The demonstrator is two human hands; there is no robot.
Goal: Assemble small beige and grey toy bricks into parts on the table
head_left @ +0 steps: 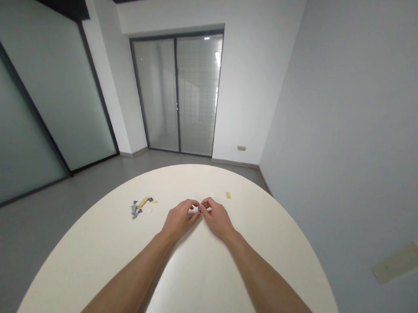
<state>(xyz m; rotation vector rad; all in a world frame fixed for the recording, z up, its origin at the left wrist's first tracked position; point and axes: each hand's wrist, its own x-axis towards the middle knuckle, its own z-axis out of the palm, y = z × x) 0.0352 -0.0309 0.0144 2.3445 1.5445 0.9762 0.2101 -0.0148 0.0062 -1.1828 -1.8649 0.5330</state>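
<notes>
Over the middle of the round white table (198, 288), my left hand (180, 218) and my right hand (215, 217) meet at the fingertips. Both are closed in a pinch on one small grey-blue piece (199, 208), which looks like a toy building brick; the fingers cover most of it. To the left lies a loose group of small pieces, among them a long tan piece (143, 203), a grey piece (133, 209) and a dark piece (151, 199). A flat tan piece (228, 195) rests alone beyond my right hand.
The table's curved far edge (184, 165) lies beyond my hands. A grey-white wall (350, 121) rises close on the right, with a strip of tape (403, 261) on it. Glass doors (178, 97) stand at the back, frosted panels (51, 80) at left.
</notes>
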